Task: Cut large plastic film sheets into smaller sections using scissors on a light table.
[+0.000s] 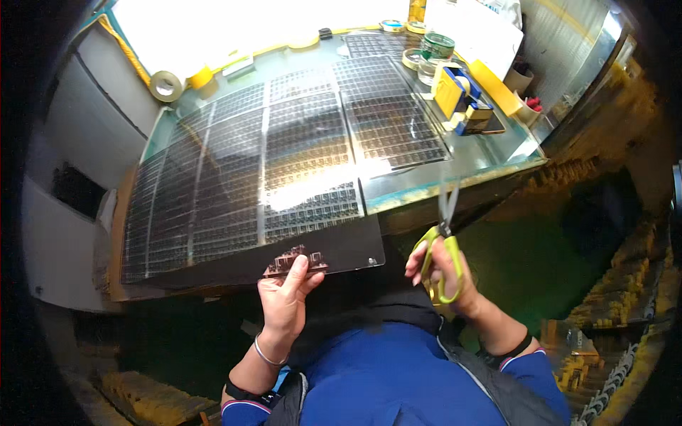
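Observation:
My left hand (pixel 285 290) pinches a small piece of film with a dark printed pattern (pixel 310 260) between thumb and fingers. That piece lies in front of the plain black border (pixel 348 246) of a large film sheet; I cannot tell whether the two are joined. Off to the right, past the table's front edge, my right hand (pixel 446 273) grips a pair of scissors (pixel 445 231) by the yellow-green handles. The blades point away from me, slightly apart and a little blurred, with nothing seen between them. Large film sheets with dark grid patterns (pixel 305 135) cover much of the glass-topped table (pixel 405 186).
A yellow and blue tape dispenser (pixel 458 92) stands at the table's right, beside a clear jar (pixel 433 53). A tape roll (pixel 166 86) rests at the far left corner. A bright panel (pixel 234 28) borders the back. Dark floor (pixel 526 263) lies to the right.

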Demonstrator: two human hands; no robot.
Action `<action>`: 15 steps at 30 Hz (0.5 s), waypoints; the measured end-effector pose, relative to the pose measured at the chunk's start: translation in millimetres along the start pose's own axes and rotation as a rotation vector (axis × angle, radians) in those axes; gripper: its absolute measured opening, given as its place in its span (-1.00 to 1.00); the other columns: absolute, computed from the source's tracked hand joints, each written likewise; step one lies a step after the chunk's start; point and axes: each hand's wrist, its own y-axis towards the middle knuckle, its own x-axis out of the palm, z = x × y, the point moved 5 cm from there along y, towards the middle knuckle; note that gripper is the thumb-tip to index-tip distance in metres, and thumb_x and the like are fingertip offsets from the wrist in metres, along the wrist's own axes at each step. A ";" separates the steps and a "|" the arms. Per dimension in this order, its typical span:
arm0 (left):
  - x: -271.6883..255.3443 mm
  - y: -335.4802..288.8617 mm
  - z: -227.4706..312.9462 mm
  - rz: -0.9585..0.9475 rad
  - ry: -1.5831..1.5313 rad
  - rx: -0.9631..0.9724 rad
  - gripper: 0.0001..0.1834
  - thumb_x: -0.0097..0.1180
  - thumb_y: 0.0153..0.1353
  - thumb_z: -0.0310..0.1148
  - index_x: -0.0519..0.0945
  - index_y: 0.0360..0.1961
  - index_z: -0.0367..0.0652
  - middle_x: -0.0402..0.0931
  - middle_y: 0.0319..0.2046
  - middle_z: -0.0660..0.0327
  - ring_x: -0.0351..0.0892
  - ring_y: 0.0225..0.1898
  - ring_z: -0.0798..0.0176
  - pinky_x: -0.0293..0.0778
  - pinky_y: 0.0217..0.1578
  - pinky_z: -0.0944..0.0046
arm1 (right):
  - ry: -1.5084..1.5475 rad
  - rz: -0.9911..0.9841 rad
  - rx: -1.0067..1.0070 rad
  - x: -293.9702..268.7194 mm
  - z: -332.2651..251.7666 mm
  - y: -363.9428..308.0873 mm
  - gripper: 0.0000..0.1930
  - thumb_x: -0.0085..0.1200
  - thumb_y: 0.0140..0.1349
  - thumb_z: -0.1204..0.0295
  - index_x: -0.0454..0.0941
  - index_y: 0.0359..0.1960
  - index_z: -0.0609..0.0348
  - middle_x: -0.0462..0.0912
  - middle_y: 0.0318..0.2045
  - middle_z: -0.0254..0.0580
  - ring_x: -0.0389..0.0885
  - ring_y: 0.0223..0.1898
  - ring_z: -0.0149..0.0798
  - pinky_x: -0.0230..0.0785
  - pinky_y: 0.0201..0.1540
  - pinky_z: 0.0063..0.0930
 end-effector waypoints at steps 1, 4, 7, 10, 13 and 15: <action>1.7 2.0 -3.3 -0.003 -0.007 -0.013 -0.89 0.02 0.12 -0.49 0.51 -0.32 -0.24 0.53 -0.42 0.18 0.55 -0.42 0.32 0.53 -0.44 0.39 | 0.009 -0.005 0.045 -0.5 8.3 -4.2 -0.61 -0.28 0.27 0.16 0.38 -0.39 0.30 0.45 -0.47 -0.18 0.47 -0.42 -0.37 0.34 -0.42 -0.58; 6.7 7.7 -10.3 -0.055 -0.072 -0.046 -0.88 0.05 0.10 -0.45 0.51 -0.33 -0.23 0.52 -0.40 0.17 0.54 -0.42 0.33 0.50 -0.46 0.40 | 0.007 -0.028 0.195 4.8 26.8 -15.0 -0.65 -0.20 0.25 0.16 0.37 -0.36 0.27 0.44 -0.46 -0.22 0.45 -0.41 -0.41 0.34 -0.40 -0.59; 26.4 7.7 -25.0 -0.169 -0.150 -0.201 -0.85 0.06 0.10 -0.39 0.52 -0.32 -0.22 0.52 -0.41 0.14 0.51 -0.43 0.34 0.46 -0.44 0.35 | -0.095 -0.088 0.293 15.3 42.1 -23.7 -0.66 -0.15 0.23 0.14 0.30 -0.32 0.23 0.41 -0.48 -0.27 0.42 -0.46 -0.47 0.30 -0.40 -0.62; 48.3 13.1 -47.6 -0.362 -0.027 -0.377 -0.80 0.02 0.13 -0.32 0.51 -0.30 -0.23 0.50 -0.44 0.17 0.44 -0.47 0.37 0.34 -0.45 0.37 | -0.139 -0.086 0.287 23.3 51.3 -29.8 -0.65 -0.17 0.23 0.12 0.29 -0.33 0.21 0.39 -0.50 -0.30 0.39 -0.53 -0.49 0.30 -0.40 -0.62; 72.6 21.5 -53.0 -0.410 -0.009 -0.383 -0.80 -0.01 0.15 -0.32 0.50 -0.31 -0.23 0.48 -0.49 0.21 0.41 -0.51 0.40 0.30 -0.49 0.42 | -0.121 -0.066 0.287 24.8 53.2 -32.5 -0.65 -0.18 0.23 0.12 0.28 -0.32 0.21 0.38 -0.49 -0.30 0.38 -0.52 -0.50 0.29 -0.41 -0.62; 85.9 21.7 -53.4 -0.410 -0.019 -0.380 -0.80 0.00 0.15 -0.32 0.50 -0.31 -0.25 0.48 -0.52 0.22 0.41 -0.52 0.40 0.30 -0.51 0.45 | -0.135 -0.038 0.305 26.6 51.0 -32.3 -0.64 -0.27 0.26 0.14 0.35 -0.34 0.23 0.41 -0.42 -0.22 0.41 -0.40 -0.42 0.28 -0.35 -0.56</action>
